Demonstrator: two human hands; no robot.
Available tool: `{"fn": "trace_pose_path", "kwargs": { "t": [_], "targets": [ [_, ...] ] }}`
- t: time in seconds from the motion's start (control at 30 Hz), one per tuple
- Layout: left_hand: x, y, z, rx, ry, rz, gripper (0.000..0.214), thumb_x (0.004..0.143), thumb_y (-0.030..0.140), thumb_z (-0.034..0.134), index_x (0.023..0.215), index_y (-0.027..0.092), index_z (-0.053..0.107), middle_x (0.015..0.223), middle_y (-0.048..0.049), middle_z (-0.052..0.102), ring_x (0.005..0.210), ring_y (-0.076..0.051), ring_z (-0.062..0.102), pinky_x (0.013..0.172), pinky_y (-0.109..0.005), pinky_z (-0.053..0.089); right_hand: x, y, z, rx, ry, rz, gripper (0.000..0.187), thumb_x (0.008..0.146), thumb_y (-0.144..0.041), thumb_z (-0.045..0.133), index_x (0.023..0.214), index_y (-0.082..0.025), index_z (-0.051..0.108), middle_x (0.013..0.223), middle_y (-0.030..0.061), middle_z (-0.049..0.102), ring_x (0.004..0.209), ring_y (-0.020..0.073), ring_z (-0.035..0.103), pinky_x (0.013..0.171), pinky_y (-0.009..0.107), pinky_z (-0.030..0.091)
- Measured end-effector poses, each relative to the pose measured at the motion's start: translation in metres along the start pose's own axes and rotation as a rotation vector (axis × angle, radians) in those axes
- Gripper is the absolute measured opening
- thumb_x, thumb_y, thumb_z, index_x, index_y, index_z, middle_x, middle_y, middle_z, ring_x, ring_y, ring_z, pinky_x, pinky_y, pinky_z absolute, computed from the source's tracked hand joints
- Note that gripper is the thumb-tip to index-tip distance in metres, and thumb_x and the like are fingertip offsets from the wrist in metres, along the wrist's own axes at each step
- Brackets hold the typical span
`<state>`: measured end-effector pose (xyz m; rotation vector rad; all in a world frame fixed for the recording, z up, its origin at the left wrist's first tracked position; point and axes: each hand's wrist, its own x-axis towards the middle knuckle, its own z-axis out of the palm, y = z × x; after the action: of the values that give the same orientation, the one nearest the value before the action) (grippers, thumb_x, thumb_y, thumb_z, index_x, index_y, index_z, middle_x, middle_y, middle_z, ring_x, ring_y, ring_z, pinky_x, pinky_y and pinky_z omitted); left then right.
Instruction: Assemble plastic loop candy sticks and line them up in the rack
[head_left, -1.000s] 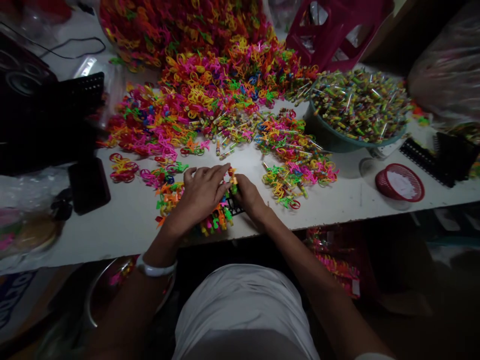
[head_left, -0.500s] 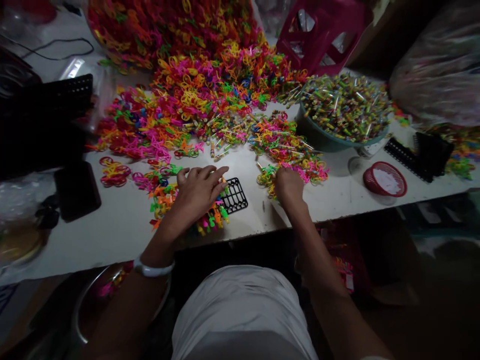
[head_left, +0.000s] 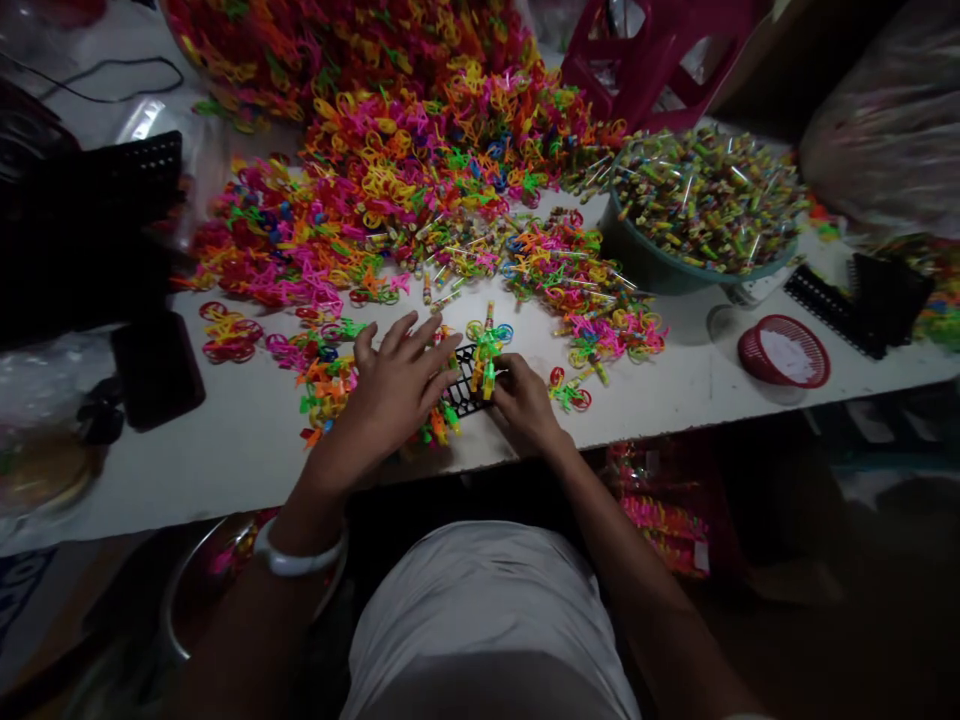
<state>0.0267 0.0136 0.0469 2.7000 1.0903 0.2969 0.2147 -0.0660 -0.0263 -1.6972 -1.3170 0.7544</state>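
Right hand [head_left: 529, 402] pinches green-and-yellow toys [head_left: 487, 350] over a black grid [head_left: 464, 405] — left hand [head_left: 400, 388] splayed flat above colourful pieces [head_left: 324, 393].

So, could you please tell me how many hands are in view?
2: the left hand, fingers spread, beside the colourful pieces, and the right hand, holding a green-and-yellow piece at the black grid. No others show.

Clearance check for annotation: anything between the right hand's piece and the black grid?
Nothing visible: the green-and-yellow piece in the right hand overlaps the black grid in view. The left hand is just beside.
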Motion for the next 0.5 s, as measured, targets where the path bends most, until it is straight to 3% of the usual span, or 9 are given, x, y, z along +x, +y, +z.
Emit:
{"fn": "trace_pose_path", "kwargs": {
  "t": [0.07,0.17,0.37,0.43,0.5],
  "targets": [
    [-0.005,0.002,0.001,0.006,-0.02,0.039,0.042,0.096,0.042,0.04,0.136,0.031,0.05,0.152,-0.0058,0.039,0.142,-0.031,0.028,0.112,-0.059,0.014,0.002,0.005,0.001,-0.024,0.133,-0.013,0.024,0.079,-0.018,0.049,0.103,-0.02,0.052,0.087,0.0009,0.059,0.072,0.0144,0.055,0.067,0.027,0.044],
    [-0.008,0.002,0.007,0.018,0.0,0.044,0.043,0.096,0.042,0.04,0.137,0.032,0.048,0.153,-0.0057,0.037,0.143,-0.03,0.027,0.113,-0.058,0.014,0.016,0.011,-0.02,-0.026,0.28,-0.047,0.02,0.08,-0.02,0.049,0.1,-0.021,0.052,0.087,0.001,0.057,0.071,0.0145,0.052,0.068,0.027,0.044],
    [-0.006,0.001,0.012,0.025,0.024,0.027,0.042,0.097,0.042,0.039,0.136,0.033,0.05,0.151,-0.0044,0.039,0.142,-0.03,0.029,0.113,-0.057,0.014,0.037,0.009,-0.081,-0.068,0.259,-0.105,0.012,0.079,-0.024,0.058,0.091,-0.021,0.058,0.082,0.0005,0.057,0.074,0.0152,0.053,0.071,0.03,0.046],
    [-0.006,0.001,0.011,0.022,0.025,0.029,0.042,0.097,0.043,0.039,0.135,0.032,0.051,0.151,-0.0045,0.039,0.142,-0.03,0.029,0.113,-0.057,0.014,0.036,0.002,-0.086,0.052,0.304,-0.094,0.014,0.081,-0.028,0.06,0.092,-0.021,0.058,0.083,0.0002,0.059,0.073,0.0144,0.054,0.069,0.029,0.047],
    [-0.007,0.001,0.011,0.017,0.024,0.03,0.042,0.097,0.043,0.038,0.135,0.031,0.051,0.151,-0.0046,0.039,0.141,-0.03,0.03,0.112,-0.057,0.015,0.029,-0.005,-0.076,0.2,0.263,-0.065,0.015,0.083,-0.033,0.06,0.09,-0.021,0.057,0.085,0.0009,0.061,0.07,0.014,0.056,0.065,0.029,0.048]
  ]
}}
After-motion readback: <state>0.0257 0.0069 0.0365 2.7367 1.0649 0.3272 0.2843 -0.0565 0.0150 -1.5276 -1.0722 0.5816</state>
